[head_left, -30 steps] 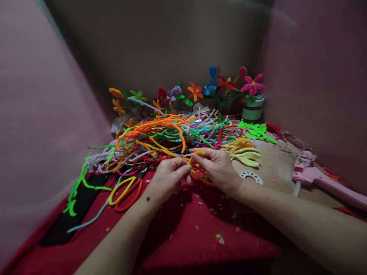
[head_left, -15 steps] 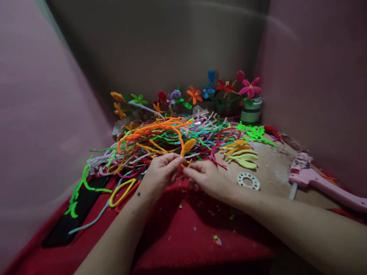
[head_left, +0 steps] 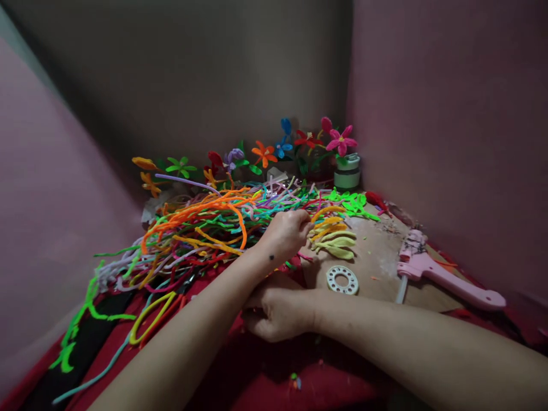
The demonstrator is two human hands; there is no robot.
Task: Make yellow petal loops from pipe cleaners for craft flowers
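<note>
My left hand [head_left: 287,235] is closed at the left end of the orange pipe-cleaner petals. Its fingertips pinch the end of a looped orange petal [head_left: 329,210], which lies over the small heap. Under my left forearm is my right hand [head_left: 276,313], with curled fingers; whatever they may hold is hidden. Beside the orange petals lie pale yellow petals [head_left: 338,245]. To the left spreads a large tangle of coloured pipe cleaners [head_left: 205,222], with orange ones on top.
A pale ring with holes [head_left: 342,280] and a pink glue gun [head_left: 449,277] lie on the brown board [head_left: 381,251]. Yellow-handled scissors [head_left: 149,319] rest at the left. Pipe-cleaner flowers [head_left: 264,153] and a green-white container [head_left: 346,173] stand behind. Green pieces [head_left: 351,202] lie at the board's back.
The hands have parted. My left hand moved right with the orange petal to the heap; my right hand drew down and toward me under the left forearm. The view shifted right.
</note>
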